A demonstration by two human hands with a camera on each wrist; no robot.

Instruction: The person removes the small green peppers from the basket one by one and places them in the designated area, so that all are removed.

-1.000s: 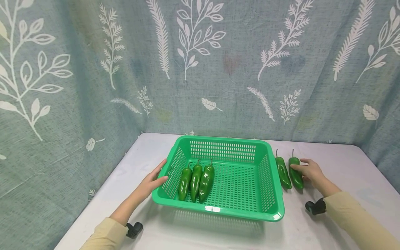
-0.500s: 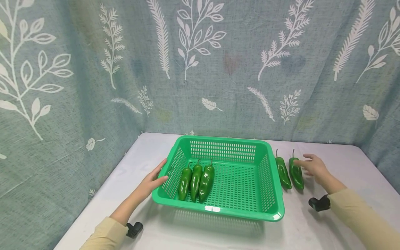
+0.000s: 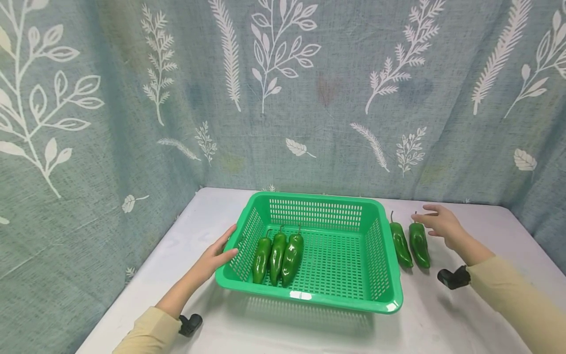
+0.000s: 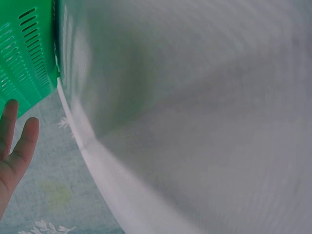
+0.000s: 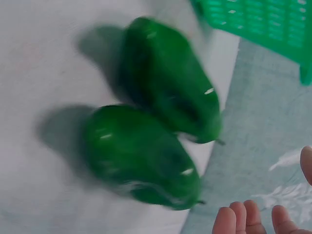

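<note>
The left hand [image 3: 214,256], fingers loose, touches the basket [image 3: 345,302] mid-picture. The empty right hand [image 3: 444,227] is by a pepper [image 3: 419,248] at right.

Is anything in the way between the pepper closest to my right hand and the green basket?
Yes: another pepper lies between that pepper and the basket, and the basket's raised side wall comes next. Nothing visible separates your right hand from that pepper.

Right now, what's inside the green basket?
Inside the green basket, three green peppers lie side by side at left; slotted floor shows to their right. Whatever is beneath them is covered.
</note>
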